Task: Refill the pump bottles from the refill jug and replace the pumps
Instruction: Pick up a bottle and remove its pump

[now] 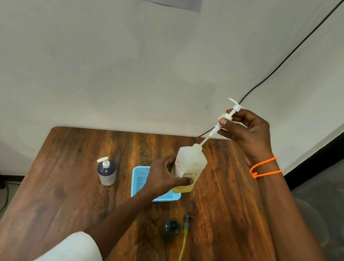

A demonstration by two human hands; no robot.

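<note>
Your left hand (pixel 164 175) grips the jug (pixel 189 168), right hand (pixel 248 132) pinches its half-out pump (pixel 226 119); the dark bottle (pixel 170 228) is open and unfilled, I'd judge.

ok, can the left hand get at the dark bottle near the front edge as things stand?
Probably not right now: the left hand grips the translucent bottle while the right hand holds its pump. The path to the dark bottle looks clear once it lets go.

sleeves: white, short, pushed up on both arms, forearms bare | right wrist: orange beaded band (pixel 266 167), looped twice, small knot on inner side | left wrist: bare | hands: bare, ungloved
</note>
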